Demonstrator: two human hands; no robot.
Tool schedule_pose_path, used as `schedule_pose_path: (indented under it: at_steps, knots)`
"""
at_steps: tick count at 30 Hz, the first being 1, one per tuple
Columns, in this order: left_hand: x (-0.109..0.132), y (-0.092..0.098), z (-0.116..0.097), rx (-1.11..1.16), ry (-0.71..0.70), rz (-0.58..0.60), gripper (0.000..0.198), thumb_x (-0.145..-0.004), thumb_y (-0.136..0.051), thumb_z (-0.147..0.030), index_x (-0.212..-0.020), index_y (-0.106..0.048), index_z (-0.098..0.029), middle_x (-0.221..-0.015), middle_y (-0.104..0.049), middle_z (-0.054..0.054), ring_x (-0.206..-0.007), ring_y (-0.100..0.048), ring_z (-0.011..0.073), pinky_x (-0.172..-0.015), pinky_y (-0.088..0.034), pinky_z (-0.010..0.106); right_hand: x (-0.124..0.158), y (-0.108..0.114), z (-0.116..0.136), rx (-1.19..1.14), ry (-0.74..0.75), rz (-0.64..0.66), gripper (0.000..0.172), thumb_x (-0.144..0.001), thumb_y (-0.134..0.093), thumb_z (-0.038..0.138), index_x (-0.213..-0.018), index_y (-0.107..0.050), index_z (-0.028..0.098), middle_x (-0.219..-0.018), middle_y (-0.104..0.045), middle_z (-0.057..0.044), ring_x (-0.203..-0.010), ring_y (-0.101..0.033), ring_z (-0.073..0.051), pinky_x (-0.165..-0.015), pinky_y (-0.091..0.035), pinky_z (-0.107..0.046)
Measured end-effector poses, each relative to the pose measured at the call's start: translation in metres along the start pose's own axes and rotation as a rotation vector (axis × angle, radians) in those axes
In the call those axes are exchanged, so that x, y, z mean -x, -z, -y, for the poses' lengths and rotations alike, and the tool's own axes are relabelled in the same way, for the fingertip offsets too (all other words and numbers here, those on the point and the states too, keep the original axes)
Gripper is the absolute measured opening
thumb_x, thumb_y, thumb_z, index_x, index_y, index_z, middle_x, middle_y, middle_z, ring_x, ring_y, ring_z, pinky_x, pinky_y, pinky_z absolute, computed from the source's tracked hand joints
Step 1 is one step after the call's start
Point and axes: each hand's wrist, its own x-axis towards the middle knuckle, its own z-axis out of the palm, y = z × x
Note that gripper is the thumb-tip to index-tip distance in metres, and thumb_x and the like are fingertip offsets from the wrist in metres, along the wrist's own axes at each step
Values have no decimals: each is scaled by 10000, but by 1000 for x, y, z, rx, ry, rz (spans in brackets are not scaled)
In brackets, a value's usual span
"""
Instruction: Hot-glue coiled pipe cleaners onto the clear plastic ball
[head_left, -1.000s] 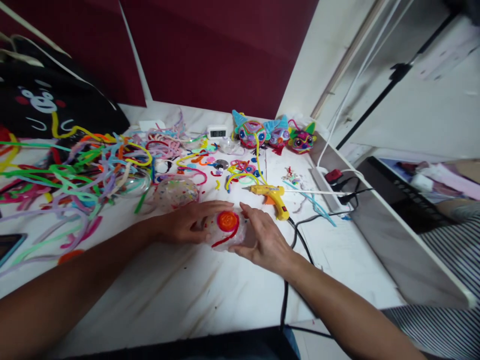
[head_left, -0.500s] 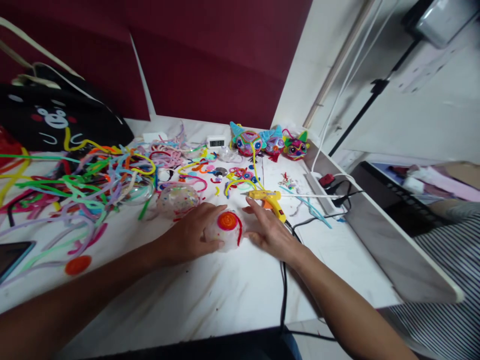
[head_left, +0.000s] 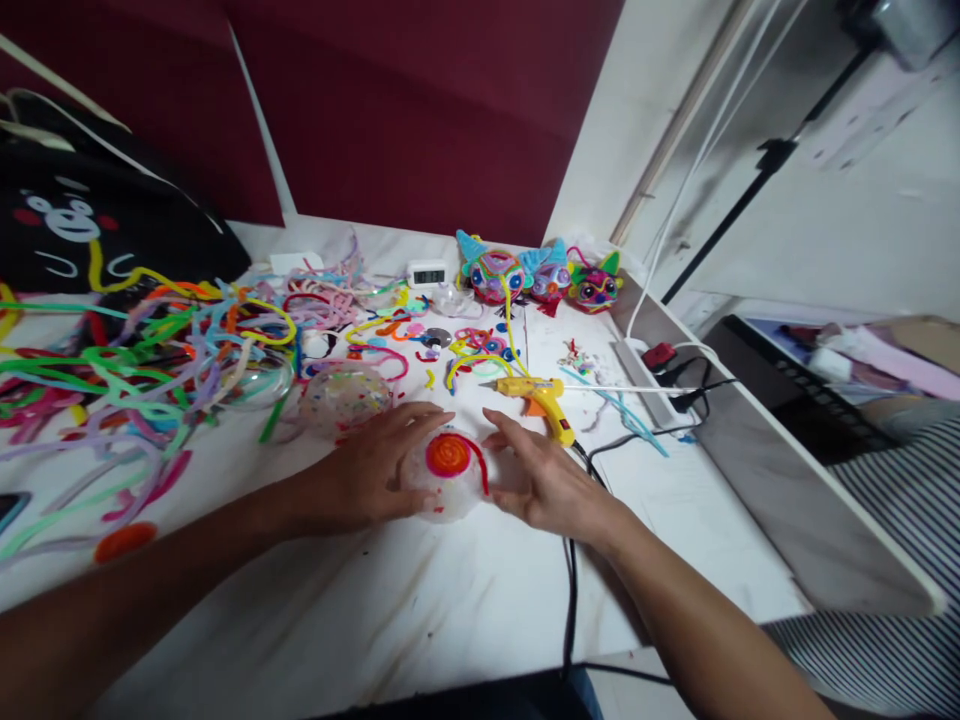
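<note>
A clear ball (head_left: pixel 442 500) with coloured specks sits on the white table in front of me. On its top is a coiled orange-and-red pipe cleaner disc (head_left: pixel 448 455), and a red pipe cleaner strand (head_left: pixel 480 470) curves down its right side. My left hand (head_left: pixel 375 460) is cupped at the ball's left, fingers spread, its thumb at the front of the ball; whether it presses on it is hard to see. My right hand (head_left: pixel 536 470) curves open on the right, fingers apart, thumb close to the strand's end. Beyond it lies a yellow glue gun (head_left: pixel 536 390).
Loose pipe cleaners (head_left: pixel 172 350) heap at the left, with another speckled clear ball (head_left: pixel 345 395) nearer. Decorated balls (head_left: pixel 495 275) and a small digital clock (head_left: pixel 427 274) stand at the back. A power strip (head_left: pixel 649 385) and black cord (head_left: pixel 571 590) lie at right.
The view has shifted slightly, so things on the left appear further left. The ball sits a little lower in view, and my hands are spread slightly wider around it.
</note>
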Motion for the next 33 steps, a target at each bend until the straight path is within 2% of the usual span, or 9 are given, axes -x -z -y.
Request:
schedule_pose_path:
  at_steps: [4, 7, 9, 13, 16, 21, 24, 28, 33]
  knots:
    - [-1, -6, 2, 74, 33, 8, 814, -884, -705, -525, -1573, -365, -259, -1549, -525, 121, -1368, -552, 366, -1115, -484, 471, -3, -4, 3, -17, 2, 10, 898, -902, -773, 328, -1614, -252, 160, -1299, -694, -222, -1191, -683, -360, -969, -566, -519]
    - [-1, -15, 1, 14, 27, -96, 847, -867, -705, -567, -1559, -375, -207, -1517, -540, 155, -1374, -537, 377, -1134, -465, 489, -7, -7, 0, -10, 14, -39, 784, -953, -697, 275, -1607, -272, 187, -1269, -720, -189, -1164, -703, -324, -955, -579, -490]
    - [-2, -21, 2, -34, 28, -164, 841, -857, -700, -591, -1533, -403, -189, -1467, -568, 167, -1344, -555, 377, -1120, -477, 495, -7, -5, -2, 26, -20, -79, 697, -947, -672, 235, -1567, -355, 195, -1231, -742, -152, -1135, -717, -288, -965, -582, -450]
    - [-5, -26, 5, -85, 18, -172, 795, -857, -688, -615, -1496, -451, -205, -1452, -554, 165, -1341, -544, 382, -1134, -464, 519, 1, 13, -11, 143, -206, -191, 435, -961, -566, 205, -1395, -564, 183, -1191, -740, -143, -1075, -723, -263, -943, -580, -411]
    - [-6, -27, 7, -58, -27, -186, 815, -844, -697, -631, -1498, -446, -215, -1508, -518, 163, -1388, -503, 396, -1170, -435, 526, 7, 27, -22, 255, -408, -259, 357, -959, -565, 263, -1292, -640, 158, -1155, -727, -179, -996, -719, -302, -852, -575, -439]
    - [-2, -32, 4, 34, -40, -198, 754, -902, -671, -510, -1543, -384, -236, -1583, -476, 139, -1454, -462, 353, -1222, -397, 484, 1, 33, -41, 282, -638, -175, 289, -888, -689, 336, -1105, -725, 149, -991, -765, -146, -811, -718, -268, -718, -529, -360]
    - [1, -35, 3, 88, 1, -179, 753, -876, -682, -413, -1545, -383, -238, -1585, -484, 127, -1459, -465, 347, -1227, -399, 478, -8, 35, -48, 225, -729, -130, 254, -854, -728, 381, -977, -747, 161, -851, -772, -104, -731, -700, -240, -647, -482, -313]
    - [3, -37, 5, 124, 6, -181, 693, -905, -640, -410, -1532, -403, -234, -1570, -501, 124, -1453, -474, 341, -1225, -405, 474, -14, 42, -54, 114, -803, -119, 201, -832, -706, 368, -758, -697, 182, -668, -720, -38, -601, -637, -185, -563, -418, -275]
    - [2, -39, 6, 159, 1, -182, 636, -968, -566, -447, -1540, -403, -220, -1578, -493, 116, -1463, -466, 319, -1241, -386, 453, -7, 49, -52, -17, -799, -202, 256, -823, -649, 431, -733, -640, 192, -608, -635, -7, -567, -556, -164, -532, -373, -274]
